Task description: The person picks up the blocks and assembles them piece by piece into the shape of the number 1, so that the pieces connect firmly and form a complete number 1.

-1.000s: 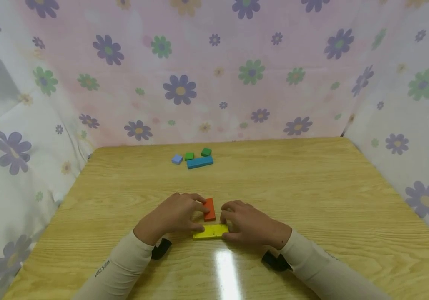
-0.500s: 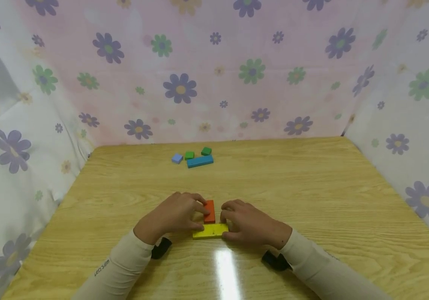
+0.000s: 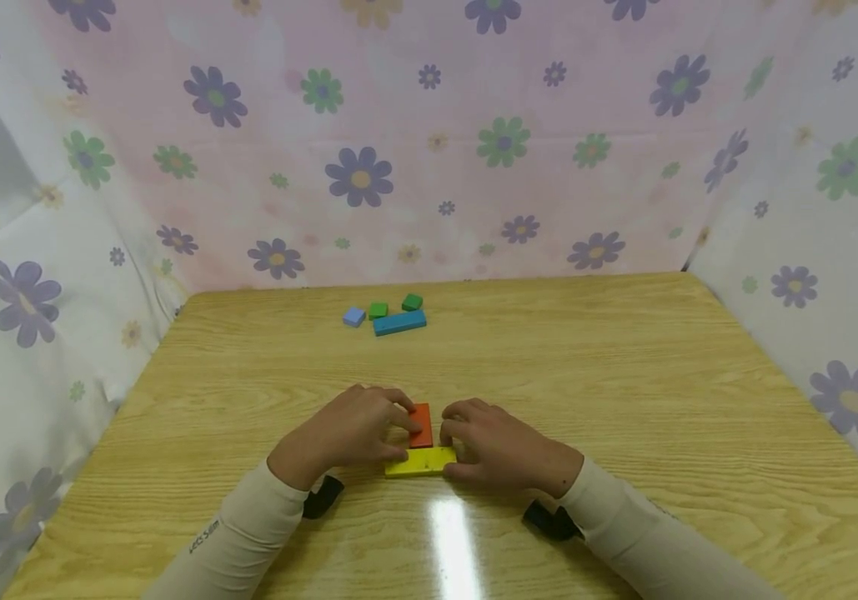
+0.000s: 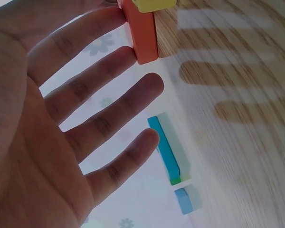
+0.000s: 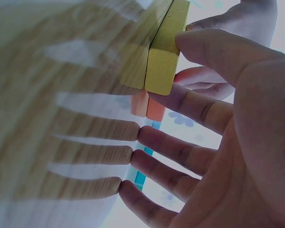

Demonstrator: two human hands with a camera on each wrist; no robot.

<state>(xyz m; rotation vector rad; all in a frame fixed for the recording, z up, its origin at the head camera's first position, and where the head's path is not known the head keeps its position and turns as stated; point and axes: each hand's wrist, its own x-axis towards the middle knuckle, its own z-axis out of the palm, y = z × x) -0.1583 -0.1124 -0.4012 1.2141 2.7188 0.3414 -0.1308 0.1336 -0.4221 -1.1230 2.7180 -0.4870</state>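
Observation:
A flat yellow block (image 3: 421, 461) lies crosswise on the table in front of the person. Behind it an orange-red block (image 3: 421, 427) stretches away, its near end against or very close to the yellow block's far edge. My left hand (image 3: 346, 432) has its thumb at the yellow block's left end, while two fairly straight fingertips touch the orange-red block (image 4: 143, 38). My right hand (image 3: 499, 450) pinches the right end of the yellow block (image 5: 162, 64) between thumb and forefinger. Its other fingers (image 5: 178, 147) touch the tabletop.
Farther back on the wooden table (image 3: 586, 358) lies a long blue block (image 3: 399, 323). Around it are a small light-blue block (image 3: 354, 317) and two small green blocks, one left (image 3: 378, 311) and one right (image 3: 412, 302). A flowered cloth (image 3: 466, 175) encloses the table's back and sides.
The orange-red block has slid toward the person and slightly right, up to the yellow block, with the left fingertips on it. The yellow block and both hands have hardly moved.

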